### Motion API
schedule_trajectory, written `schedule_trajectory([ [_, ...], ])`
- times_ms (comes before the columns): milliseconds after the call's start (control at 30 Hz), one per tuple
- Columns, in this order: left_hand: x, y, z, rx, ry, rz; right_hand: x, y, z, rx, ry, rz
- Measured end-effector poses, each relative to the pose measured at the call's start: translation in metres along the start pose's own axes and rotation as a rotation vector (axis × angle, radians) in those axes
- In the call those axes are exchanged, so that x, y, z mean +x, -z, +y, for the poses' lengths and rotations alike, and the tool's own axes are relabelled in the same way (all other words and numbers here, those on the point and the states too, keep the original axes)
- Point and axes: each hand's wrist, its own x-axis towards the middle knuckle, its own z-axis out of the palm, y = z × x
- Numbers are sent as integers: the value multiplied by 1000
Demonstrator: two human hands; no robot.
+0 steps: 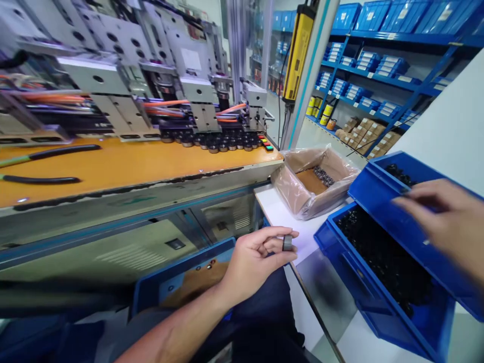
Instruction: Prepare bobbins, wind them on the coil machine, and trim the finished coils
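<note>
My left hand [251, 259] is closed, pinching a short grey cylindrical part [287, 243] between thumb and fingertips. It is held in the air left of the blue bins. My right hand [444, 209], blurred by motion, hovers at the upper blue bin [393, 206]. Its thumb and fingers come together around something small and dark that is too smeared to name. Small black parts [397, 174] lie inside that bin. Below it, the lower blue bin [351, 282] holds many small black pieces [381, 252].
A plastic-lined carton [302, 201] with small metal parts stands behind the bins. On the orange bench [151, 169] are rows of black round parts [214, 143] and black-handled pliers [64, 151], below machine fixtures. A blue tray [145, 292] with a few small rings sits under my left forearm.
</note>
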Motion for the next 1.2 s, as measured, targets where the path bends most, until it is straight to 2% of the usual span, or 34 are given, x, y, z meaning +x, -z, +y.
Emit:
schedule_trajectory([
  [67, -1, -7, -1, 11, -10, -31, -17, -24, -67, 332, 216, -91],
  [100, -1, -11, -2, 24, -14, -48, -25, -37, -93, 458, 275, -85],
  [133, -2, -14, -3, 42, -15, -65, -33, -49, -112, 539, 312, -85],
  [200, -3, -19, -6, 81, -8, -94, -45, -68, -132, 649, 358, -34],
  [333, -4, -24, -12, 108, -4, -120, -57, -82, -131, 700, 371, -1],
  [533, -3, -26, -16, 41, -52, -115, -58, -77, -125, 702, 368, 1],
  [667, -5, -25, -12, 77, -65, -98, -56, -74, -123, 648, 375, -3],
  [1100, -10, -24, -7, -5, 69, -147, -59, -71, -122, 585, 522, 17],
  [1200, -11, -25, -6, -45, 88, -157, -60, -70, -122, 594, 510, 16],
])
